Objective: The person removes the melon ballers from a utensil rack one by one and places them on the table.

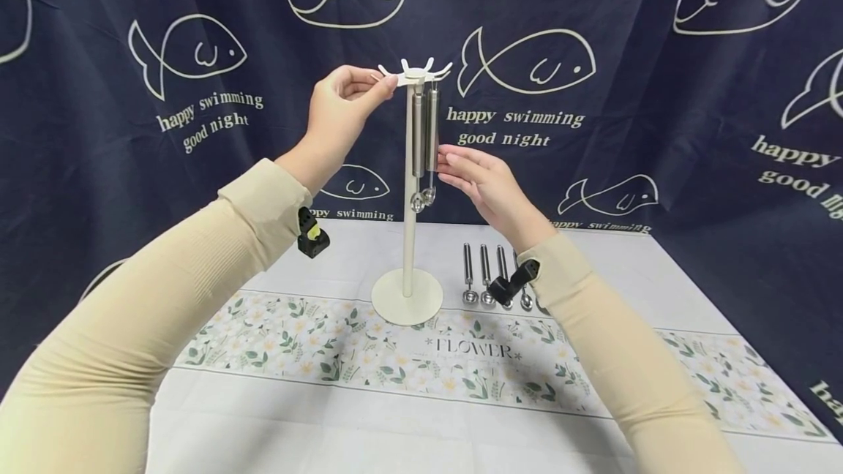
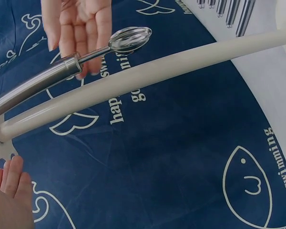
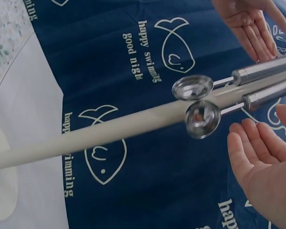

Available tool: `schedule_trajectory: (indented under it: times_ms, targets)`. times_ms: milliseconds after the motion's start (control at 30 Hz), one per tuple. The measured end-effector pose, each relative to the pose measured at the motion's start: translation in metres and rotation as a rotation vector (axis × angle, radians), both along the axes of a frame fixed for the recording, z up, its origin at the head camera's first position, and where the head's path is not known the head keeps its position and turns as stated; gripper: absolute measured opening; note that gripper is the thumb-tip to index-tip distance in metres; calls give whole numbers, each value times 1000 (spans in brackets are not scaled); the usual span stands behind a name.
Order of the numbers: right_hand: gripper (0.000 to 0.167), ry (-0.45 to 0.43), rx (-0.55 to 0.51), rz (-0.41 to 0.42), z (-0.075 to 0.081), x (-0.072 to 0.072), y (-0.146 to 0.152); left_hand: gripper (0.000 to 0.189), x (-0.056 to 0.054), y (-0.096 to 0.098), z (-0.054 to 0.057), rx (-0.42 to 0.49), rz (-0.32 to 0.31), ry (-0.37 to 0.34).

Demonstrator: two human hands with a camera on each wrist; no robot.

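Observation:
A cream stand [image 1: 409, 240] with a ring of white hooks [image 1: 415, 73] rises from a round base. Two metal spoons with thick handles and small round bowls hang from its right side, the left spoon [image 1: 418, 134] close beside the right spoon [image 1: 432, 126]. My left hand [image 1: 345, 104] pinches a hook at the left of the top between thumb and fingers. Beside the right spoon's handle, my right hand [image 1: 484, 185] has its fingers extended, the fingertips right at the metal. From the right wrist view, both bowls [image 3: 203, 119] hang near the pole, with that hand's fingers [image 3: 257, 143] relaxed.
Several similar spoons [image 1: 485, 273] lie in a row on the white table, right of the round base [image 1: 407, 313]; my right wrist partly covers the row. A flowered runner [image 1: 296, 335] crosses the table. Behind it hangs a dark blue curtain [image 1: 408, 28] with fish drawings.

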State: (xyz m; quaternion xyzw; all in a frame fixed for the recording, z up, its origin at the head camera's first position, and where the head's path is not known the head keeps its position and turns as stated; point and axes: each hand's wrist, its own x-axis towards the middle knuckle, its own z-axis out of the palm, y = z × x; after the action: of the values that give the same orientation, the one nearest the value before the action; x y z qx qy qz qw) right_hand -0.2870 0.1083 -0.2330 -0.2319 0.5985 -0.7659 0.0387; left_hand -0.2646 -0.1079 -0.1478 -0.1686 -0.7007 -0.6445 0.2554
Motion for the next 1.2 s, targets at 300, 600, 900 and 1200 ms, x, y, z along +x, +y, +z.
schedule_trajectory:
  times_ms: [300, 600, 900, 1200]
  targets:
    - [41, 25, 30, -21, 9, 4, -10, 20, 1, -1, 1, -14, 19, 6]
    - [40, 42, 17, -44, 13, 7, -11, 19, 3, 2, 3, 19, 0, -3]
    - [40, 46, 3, -46, 13, 11, -9, 19, 1, 5, 1, 66, -18, 22]
    - [21, 72, -63, -66, 18, 15, -6, 22, 3, 6, 2, 81, -4, 44]
